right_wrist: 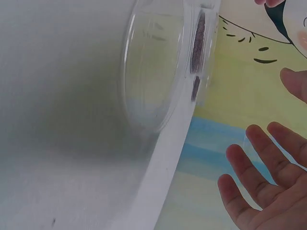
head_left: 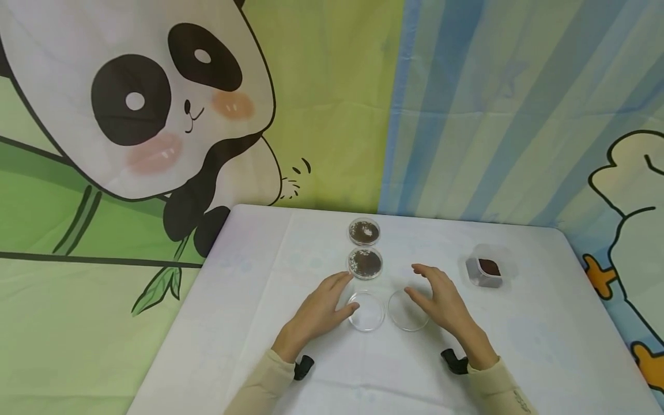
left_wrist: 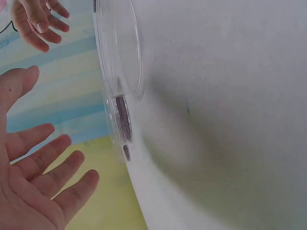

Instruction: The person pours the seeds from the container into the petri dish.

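Note:
Two clear, round petri dish halves (head_left: pixel 369 314), (head_left: pixel 407 314) lie side by side on the white table. My left hand (head_left: pixel 320 308) hovers beside the left one, thumb near its rim. Over the edge of the right one is my right hand (head_left: pixel 440 300). Both hands hold nothing; in the wrist views, the left hand's fingers (left_wrist: pixel 72 172) and the right hand's fingers (right_wrist: pixel 264 163) are spread and relaxed, raised off the tabletop. Just beyond stand two petri dishes (head_left: pixel 365 264), (head_left: pixel 363 232) with dark brown, soil-like filling and whitish bits on top.
At the right of the table (head_left: pixel 290 253) stands a small clear plastic tub (head_left: pixel 483 278) with dark brown material inside. A patterned cloth with a panda (head_left: pixel 218 115) hangs behind the table. Black straps (head_left: pixel 303 368) sit at the wrists.

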Tool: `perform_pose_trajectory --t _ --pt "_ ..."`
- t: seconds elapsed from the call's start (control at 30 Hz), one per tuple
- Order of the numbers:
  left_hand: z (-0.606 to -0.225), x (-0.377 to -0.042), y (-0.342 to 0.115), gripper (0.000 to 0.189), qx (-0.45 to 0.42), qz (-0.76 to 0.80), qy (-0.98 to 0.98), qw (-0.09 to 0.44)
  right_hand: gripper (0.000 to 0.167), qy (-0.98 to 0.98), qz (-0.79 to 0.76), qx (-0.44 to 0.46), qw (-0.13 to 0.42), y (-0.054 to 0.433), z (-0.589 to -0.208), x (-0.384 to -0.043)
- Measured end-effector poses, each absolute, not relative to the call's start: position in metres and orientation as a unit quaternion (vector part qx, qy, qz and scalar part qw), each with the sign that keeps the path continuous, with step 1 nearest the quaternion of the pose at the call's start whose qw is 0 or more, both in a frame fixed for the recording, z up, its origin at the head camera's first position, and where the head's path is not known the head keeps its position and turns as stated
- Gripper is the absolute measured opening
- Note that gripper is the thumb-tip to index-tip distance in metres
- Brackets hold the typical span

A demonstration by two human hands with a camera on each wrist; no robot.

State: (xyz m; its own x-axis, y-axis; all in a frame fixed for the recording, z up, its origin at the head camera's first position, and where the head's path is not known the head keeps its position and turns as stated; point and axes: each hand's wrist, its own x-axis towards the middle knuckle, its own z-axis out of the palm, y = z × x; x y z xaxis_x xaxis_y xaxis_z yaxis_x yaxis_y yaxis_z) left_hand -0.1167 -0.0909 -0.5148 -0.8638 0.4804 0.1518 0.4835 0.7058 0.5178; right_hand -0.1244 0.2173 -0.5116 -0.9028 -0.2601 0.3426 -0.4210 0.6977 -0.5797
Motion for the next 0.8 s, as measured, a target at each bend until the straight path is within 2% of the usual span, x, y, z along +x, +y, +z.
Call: perform_pose_trajectory --t 0.23,0.63,0.8 --pt "-0.522 -0.111 -0.090 0.071 -0.265 -0.306 -0.914 0.017 0.053 -0.906 0.341 0.167 0.187 0.242 -0.514 -0.124" --pt "-0.534 -0.110 -0.086 0.087 -0.269 -0.224 -0.936 -0.014 0.053 -0.914 0.297 0.046 0.272 0.293 -0.511 -0.134" --pt "-0.537 -0.109 -0.084 0.093 -0.261 -0.199 -0.944 -0.046 0.052 -0.910 0.287 -0.019 0.298 0.310 -0.512 -0.138"
